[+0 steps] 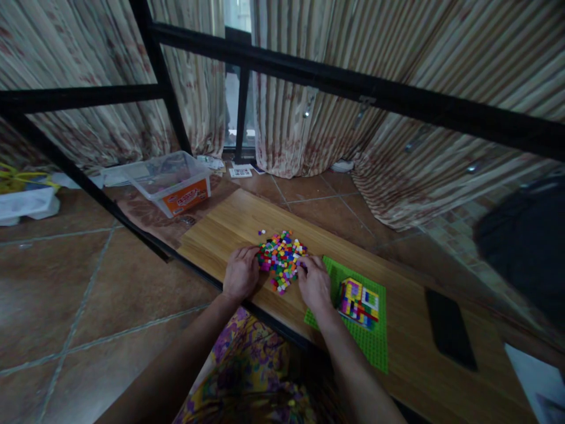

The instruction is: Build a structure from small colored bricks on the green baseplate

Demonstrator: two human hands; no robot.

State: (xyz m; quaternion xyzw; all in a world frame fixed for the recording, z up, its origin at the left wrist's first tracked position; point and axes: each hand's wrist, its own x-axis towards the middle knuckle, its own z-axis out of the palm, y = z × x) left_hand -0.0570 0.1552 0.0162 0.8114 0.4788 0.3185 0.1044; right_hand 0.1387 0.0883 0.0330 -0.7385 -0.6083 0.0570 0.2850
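A heap of small, brightly coloured toy bricks lies loose on the wooden tabletop. My left hand is at the heap's left edge, fingers bent together against the bricks; whatever is between them is hidden. On the opposite side, my right hand has its thumb and fingers drawn into a pinch over the bricks, too small to make out what they hold. Just right of that hand lies a green studded baseplate, partly covered by the wrist. A multicoloured brick build sits on it.
A black flat slab, perhaps a phone or tablet, lies right of the baseplate. On the tiled floor stands a clear plastic tub with an orange label. Black metal bars cross in front of striped curtains. A dark shape is at the right.
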